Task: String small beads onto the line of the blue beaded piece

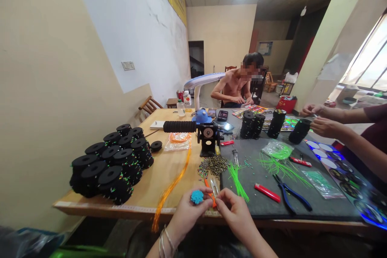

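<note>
The left hand (pixel 187 209) curls around a blue cluster (pixel 197 196); the right hand (pixel 235 209), fingertips pinched, works close beside it at the near edge of the tabletop (pixel 145 193). What lies between the fingertips is too small to tell. Snips (pixel 213 186) and a heap of beads (pixel 217 165) lie just beyond the hands. To their left, stacked black rolls (pixel 116 164) suggest much finished work; green strands (pixel 238 180) to their right appear unused, the blue piece incomplete.
</note>
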A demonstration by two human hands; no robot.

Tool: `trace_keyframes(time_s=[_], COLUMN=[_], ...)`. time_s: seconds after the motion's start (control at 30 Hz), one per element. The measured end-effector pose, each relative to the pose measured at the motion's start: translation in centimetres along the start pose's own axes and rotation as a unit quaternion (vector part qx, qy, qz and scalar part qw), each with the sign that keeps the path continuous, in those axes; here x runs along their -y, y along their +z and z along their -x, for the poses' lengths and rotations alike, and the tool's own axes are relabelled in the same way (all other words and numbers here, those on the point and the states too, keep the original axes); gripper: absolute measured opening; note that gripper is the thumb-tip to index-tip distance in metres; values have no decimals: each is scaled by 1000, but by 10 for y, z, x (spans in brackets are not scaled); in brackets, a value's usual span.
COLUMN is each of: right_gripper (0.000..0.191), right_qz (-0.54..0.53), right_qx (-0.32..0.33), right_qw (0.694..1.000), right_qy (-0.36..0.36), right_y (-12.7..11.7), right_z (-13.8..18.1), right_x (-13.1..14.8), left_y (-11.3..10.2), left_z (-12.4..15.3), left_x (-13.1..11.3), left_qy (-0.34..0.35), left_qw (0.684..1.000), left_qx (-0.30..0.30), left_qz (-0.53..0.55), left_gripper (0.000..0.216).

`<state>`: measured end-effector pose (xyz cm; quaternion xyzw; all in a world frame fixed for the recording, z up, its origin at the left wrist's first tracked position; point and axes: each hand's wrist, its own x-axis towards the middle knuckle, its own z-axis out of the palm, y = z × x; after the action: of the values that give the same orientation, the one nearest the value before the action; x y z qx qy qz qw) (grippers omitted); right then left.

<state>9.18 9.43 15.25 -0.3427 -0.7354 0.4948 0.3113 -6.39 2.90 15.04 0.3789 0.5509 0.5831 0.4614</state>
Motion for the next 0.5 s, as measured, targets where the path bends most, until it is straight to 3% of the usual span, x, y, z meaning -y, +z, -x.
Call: trace_keyframes(time_s=[0.13,0.27,0.5], right_gripper=[23,22,26], right_qz=[68,50,21], right_qx=[17,27,7], right_qw=[997,998,1000], right_qy=[-14,-16,-2], right_y=[-5,-5,-10], right_z=[1,2,1], right_x=[6,7,12], left_y=[-2,1,3], left_z=[4,7,7], left_x=[-9,-19,-10], left_qy=[22,69,7], left_qw=[996,990,999], left_qx=[21,44,25], left_qz=[-85,-117,-36], left_gripper=[37,28,38])
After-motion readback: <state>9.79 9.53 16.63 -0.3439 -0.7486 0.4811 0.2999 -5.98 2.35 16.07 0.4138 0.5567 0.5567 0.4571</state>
